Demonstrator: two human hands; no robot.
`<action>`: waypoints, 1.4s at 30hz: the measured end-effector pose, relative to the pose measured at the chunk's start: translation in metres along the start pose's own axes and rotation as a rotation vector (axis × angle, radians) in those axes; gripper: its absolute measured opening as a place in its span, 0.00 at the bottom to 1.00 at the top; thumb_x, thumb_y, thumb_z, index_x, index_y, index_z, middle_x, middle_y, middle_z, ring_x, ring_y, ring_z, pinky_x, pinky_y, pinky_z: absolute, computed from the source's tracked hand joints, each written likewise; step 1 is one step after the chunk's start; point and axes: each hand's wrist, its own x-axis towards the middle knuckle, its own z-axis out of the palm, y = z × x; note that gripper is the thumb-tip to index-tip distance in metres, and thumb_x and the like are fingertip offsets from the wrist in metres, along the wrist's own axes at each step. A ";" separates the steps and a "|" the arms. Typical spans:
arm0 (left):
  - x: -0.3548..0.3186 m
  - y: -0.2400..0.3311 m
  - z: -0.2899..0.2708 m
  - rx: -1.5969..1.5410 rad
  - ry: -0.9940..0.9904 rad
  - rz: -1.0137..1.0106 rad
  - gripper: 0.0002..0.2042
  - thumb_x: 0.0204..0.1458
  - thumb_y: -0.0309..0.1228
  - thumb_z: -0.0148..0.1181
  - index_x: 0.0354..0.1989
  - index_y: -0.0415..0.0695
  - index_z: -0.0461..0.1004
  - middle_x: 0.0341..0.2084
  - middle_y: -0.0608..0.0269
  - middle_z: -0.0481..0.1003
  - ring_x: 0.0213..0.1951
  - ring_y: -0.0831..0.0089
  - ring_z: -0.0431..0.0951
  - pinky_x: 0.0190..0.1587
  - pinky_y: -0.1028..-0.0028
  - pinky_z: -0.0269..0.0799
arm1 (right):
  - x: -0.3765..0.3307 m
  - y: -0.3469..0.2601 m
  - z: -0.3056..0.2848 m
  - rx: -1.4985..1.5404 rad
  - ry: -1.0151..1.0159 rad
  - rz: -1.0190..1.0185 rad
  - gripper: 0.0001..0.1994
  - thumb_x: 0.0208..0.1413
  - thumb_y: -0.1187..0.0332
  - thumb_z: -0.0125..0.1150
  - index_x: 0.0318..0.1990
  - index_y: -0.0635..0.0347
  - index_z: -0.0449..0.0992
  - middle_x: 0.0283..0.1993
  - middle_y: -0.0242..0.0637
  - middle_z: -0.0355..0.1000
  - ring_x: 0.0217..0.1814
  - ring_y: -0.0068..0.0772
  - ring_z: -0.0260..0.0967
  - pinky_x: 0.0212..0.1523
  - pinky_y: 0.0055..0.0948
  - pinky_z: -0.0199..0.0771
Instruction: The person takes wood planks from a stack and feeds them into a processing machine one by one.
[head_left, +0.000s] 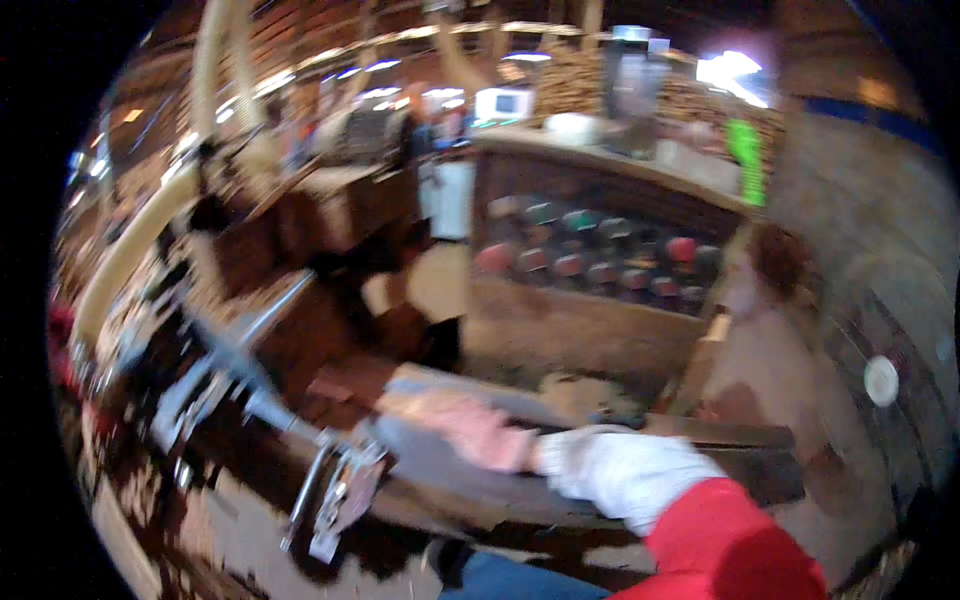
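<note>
My right arm reaches in from the lower right in a red sleeve with a white cuff. My right hand (470,428), which looks pinkish and gloved, is stretched out low over the grey metal bed (450,478) of a machine. Motion smears its fingers, so I cannot make out whether they grip anything. Just past the fingertips is a reddish-brown block-like part (345,390), its kind unclear. My left hand does not show.
A control panel (600,250) with rows of red, green and dark buttons stands behind the bed. Metal clamps and levers (335,490) jut out at the front left. Pale hoses (135,255) run up the left side. A round-edged grey machine body (880,270) is at right.
</note>
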 end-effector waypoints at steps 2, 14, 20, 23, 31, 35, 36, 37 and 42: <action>-0.008 0.013 0.032 -0.092 -0.154 -0.039 0.29 0.63 0.52 0.48 0.59 0.38 0.69 0.50 0.53 0.76 0.52 0.60 0.75 0.59 0.64 0.67 | 0.046 0.001 0.029 -0.280 0.093 -0.082 0.26 0.59 0.68 0.44 0.67 0.51 0.63 0.68 0.42 0.62 0.64 0.46 0.63 0.49 0.41 0.67; -0.130 0.082 0.261 -0.474 -0.903 -0.311 0.23 0.65 0.50 0.47 0.52 0.40 0.73 0.42 0.53 0.77 0.45 0.62 0.76 0.54 0.61 0.70 | -0.032 -0.171 -0.217 0.525 -0.435 -0.317 0.27 0.54 0.66 0.65 0.61 0.64 0.69 0.54 0.52 0.73 0.55 0.53 0.71 0.57 0.44 0.71; -0.174 0.125 0.270 -0.332 -0.961 -0.242 0.24 0.64 0.43 0.53 0.62 0.41 0.66 0.55 0.48 0.69 0.48 0.61 0.73 0.50 0.63 0.73 | -0.159 -0.061 -0.143 0.315 -0.049 0.105 0.22 0.40 0.62 0.71 0.47 0.55 0.81 0.53 0.46 0.76 0.57 0.49 0.72 0.56 0.46 0.73; -0.109 0.076 0.250 -0.359 -0.802 -0.347 0.18 0.64 0.41 0.52 0.56 0.44 0.67 0.45 0.58 0.70 0.41 0.66 0.72 0.42 0.66 0.71 | -0.229 -0.040 -0.200 -0.026 -0.364 0.373 0.26 0.45 0.61 0.70 0.54 0.58 0.76 0.52 0.46 0.76 0.56 0.50 0.72 0.57 0.44 0.70; 0.013 -0.003 0.051 -0.807 -0.206 -0.295 0.17 0.65 0.34 0.51 0.23 0.50 0.55 0.17 0.74 0.49 0.20 0.78 0.48 0.24 0.73 0.47 | -0.189 -0.020 -0.144 -0.192 0.069 0.304 0.35 0.45 0.69 0.68 0.64 0.67 0.66 0.57 0.53 0.70 0.56 0.60 0.66 0.57 0.49 0.64; 0.083 -0.084 -0.116 -0.921 -0.198 -0.303 0.12 0.64 0.37 0.51 0.42 0.40 0.67 0.47 0.48 0.74 0.44 0.58 0.75 0.47 0.62 0.75 | -0.084 -0.002 -0.082 -0.086 0.250 0.125 0.37 0.49 0.71 0.65 0.68 0.65 0.60 0.60 0.54 0.68 0.58 0.61 0.65 0.59 0.49 0.63; 0.067 -0.043 -0.072 -0.673 0.349 -0.443 0.12 0.63 0.37 0.51 0.32 0.42 0.65 0.43 0.51 0.76 0.43 0.58 0.76 0.46 0.62 0.75 | -0.065 0.001 -0.071 -0.083 0.269 0.132 0.37 0.49 0.71 0.65 0.69 0.65 0.59 0.60 0.53 0.68 0.59 0.60 0.64 0.60 0.49 0.63; 0.073 -0.030 -0.074 -0.835 0.544 -0.499 0.10 0.63 0.36 0.50 0.32 0.45 0.66 0.44 0.57 0.76 0.49 0.60 0.75 0.52 0.61 0.73 | -0.042 0.001 -0.060 -0.049 0.264 0.112 0.37 0.50 0.71 0.65 0.69 0.64 0.59 0.60 0.53 0.68 0.59 0.59 0.64 0.60 0.48 0.63; 0.139 -0.083 -0.145 -0.434 0.515 -0.276 0.23 0.61 0.45 0.54 0.58 0.43 0.70 0.53 0.57 0.73 0.52 0.62 0.73 0.56 0.63 0.69 | 0.017 -0.007 -0.023 0.005 0.297 0.015 0.36 0.50 0.71 0.65 0.69 0.64 0.60 0.60 0.51 0.68 0.61 0.55 0.64 0.62 0.46 0.62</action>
